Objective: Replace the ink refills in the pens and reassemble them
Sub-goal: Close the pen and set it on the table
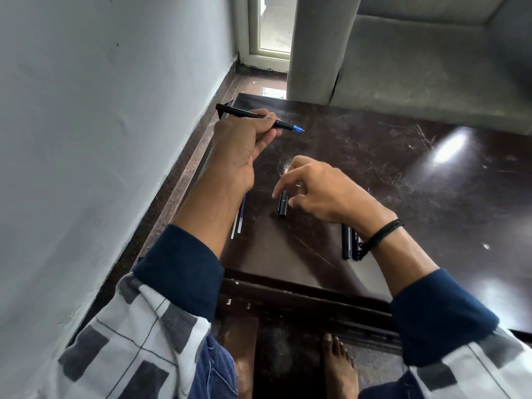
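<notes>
The left hand was raised over the far left corner of the tabletop, its fingers curled round a slim black pen with a translucent blue tip. The pen lay nearly level in that grip, with its blue tip pointing right.

The right hand hovered lower, nearer the middle, with its fingers half curled and spread. Its forefinger and thumb stood on either side of the far end of a short black pen cap, which lay on the surface. Whether they actually pinched the cap could not be told.

Two thin clear ink refills lay side by side just beside the left forearm. Two black pen barrels lay together, partly hidden under the right wrist, which wore a black thread band.

All of this rested on a glossy, scratched dark brown tabletop. A grey fabric sofa stood beyond the far edge, and a pale painted wall ran along the left.
</notes>
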Motion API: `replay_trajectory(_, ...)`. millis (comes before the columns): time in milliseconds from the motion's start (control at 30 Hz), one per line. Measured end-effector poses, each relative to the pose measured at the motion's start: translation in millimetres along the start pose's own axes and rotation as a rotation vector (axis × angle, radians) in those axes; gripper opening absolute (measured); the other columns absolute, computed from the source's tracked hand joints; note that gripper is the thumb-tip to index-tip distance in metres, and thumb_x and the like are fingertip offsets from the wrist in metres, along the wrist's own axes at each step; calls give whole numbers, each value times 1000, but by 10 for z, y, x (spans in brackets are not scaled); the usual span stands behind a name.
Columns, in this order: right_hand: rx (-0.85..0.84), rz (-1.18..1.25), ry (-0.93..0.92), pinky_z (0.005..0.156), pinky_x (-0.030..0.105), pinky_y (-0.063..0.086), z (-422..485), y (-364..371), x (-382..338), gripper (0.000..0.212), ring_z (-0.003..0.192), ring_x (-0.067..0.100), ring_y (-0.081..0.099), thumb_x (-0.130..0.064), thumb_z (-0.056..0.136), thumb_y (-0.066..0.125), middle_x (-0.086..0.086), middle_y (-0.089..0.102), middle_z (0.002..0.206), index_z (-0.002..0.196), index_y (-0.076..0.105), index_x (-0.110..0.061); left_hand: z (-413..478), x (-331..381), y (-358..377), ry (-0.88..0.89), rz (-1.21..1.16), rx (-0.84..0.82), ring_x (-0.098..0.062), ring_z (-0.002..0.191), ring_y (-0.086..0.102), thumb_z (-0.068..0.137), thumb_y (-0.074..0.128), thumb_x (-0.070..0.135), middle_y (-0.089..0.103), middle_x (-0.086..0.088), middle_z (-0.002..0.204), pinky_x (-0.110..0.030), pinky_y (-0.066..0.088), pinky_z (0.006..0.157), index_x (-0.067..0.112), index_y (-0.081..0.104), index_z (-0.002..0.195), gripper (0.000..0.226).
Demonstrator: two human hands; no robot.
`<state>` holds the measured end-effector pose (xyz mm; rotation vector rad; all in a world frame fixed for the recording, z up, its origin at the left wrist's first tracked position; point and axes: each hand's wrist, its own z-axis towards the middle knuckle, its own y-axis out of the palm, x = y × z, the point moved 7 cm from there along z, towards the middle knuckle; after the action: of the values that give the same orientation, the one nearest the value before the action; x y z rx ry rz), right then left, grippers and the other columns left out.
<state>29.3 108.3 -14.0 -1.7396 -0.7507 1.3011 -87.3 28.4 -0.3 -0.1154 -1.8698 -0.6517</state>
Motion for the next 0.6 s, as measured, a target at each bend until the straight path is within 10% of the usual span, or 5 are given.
replay_trajectory(600, -4, -180, -24, 84, 41, 53, 14, 87, 58, 16, 108, 15, 58, -21, 94, 68, -14, 59, 111, 105, 71, -33, -20, 6, 15, -10, 25, -10, -24, 86, 75, 86, 71, -4, 74, -17, 96, -22, 60, 79, 3, 70, 91, 8)
